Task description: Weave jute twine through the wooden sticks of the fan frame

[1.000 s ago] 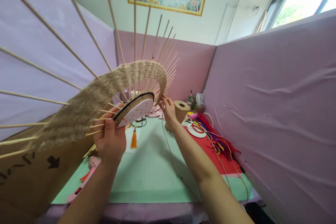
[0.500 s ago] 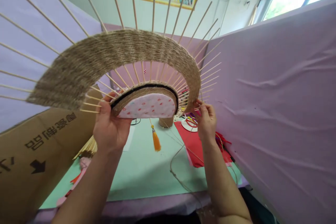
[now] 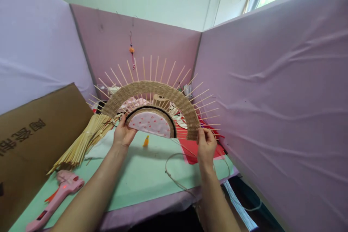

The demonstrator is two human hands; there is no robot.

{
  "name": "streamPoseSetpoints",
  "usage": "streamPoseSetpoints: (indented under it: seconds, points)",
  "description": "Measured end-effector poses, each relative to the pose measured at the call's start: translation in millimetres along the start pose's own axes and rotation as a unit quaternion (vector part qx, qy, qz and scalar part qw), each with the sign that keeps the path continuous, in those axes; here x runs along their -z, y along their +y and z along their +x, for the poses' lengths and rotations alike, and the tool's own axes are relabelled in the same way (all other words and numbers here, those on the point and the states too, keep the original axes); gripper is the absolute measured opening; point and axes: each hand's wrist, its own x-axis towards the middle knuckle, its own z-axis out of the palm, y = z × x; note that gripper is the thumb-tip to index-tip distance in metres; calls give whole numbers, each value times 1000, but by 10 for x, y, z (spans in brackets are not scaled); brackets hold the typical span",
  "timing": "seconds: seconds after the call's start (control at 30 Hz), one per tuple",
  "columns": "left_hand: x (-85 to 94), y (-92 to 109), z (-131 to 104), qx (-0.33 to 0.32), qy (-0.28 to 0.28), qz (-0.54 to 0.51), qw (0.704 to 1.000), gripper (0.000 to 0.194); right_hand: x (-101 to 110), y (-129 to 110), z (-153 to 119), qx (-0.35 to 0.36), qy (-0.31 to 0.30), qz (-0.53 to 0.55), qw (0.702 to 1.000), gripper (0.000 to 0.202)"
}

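Note:
A half-round woven fan is held up over the table in both hands. Thin wooden sticks spread out past its twine band, and a padded pink half-circle with red spots forms its centre, edged in twine and black. At the left end of that centre, my left hand is closed, gripping it from below. My right hand pinches the lower right end of the woven band; its thumb and fingertips are together there. An orange tassel shows just beneath the fan. Loose twine curves across the table near my right forearm.
Left on the green tabletop lie a pink glue gun and a bundle of thin sticks, beside a cardboard sheet. Red material lies at the right. Purple partitions stand around; an ornament hangs at the back.
The fan has moved away from my head and appears smaller and lower, tilted down to the right. Both hands have stayed on it, arms stretched farther out. The view has shifted, revealing the glue gun.

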Motion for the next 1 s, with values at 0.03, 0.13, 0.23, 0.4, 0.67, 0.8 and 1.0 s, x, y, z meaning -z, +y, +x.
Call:
streamPoseSetpoints:
  seconds: [0.03, 0.13, 0.23, 0.4, 0.67, 0.8, 1.0]
  points:
    - [45, -6, 19, 8, 6, -2, 1000, 31, 9, -9, -28, 5, 5, -10, 1000, 31]
    - [178, 17, 72, 22, 11, -13, 1000, 32, 33, -62, -136, 22, 20, -31, 999, 29]
    - [303, 71, 136, 27, 18, -30, 999, 36, 31, -96, -278, 12, 51, -9, 999, 27]
    - [436, 137, 219, 53, 1, -56, 997, 41, -58, -38, -492, -126, 62, 130, 981, 36]
    - [458, 170, 218, 47, 14, -55, 997, 39, -198, 73, -528, -262, -46, 257, 929, 45]
    - [493, 184, 258, 60, 23, -40, 997, 41, -226, 75, -509, -191, -44, 153, 969, 51]
    - [517, 137, 289, 2, 115, 87, 989, 33, -328, -93, -722, -90, -37, 59, 994, 44]
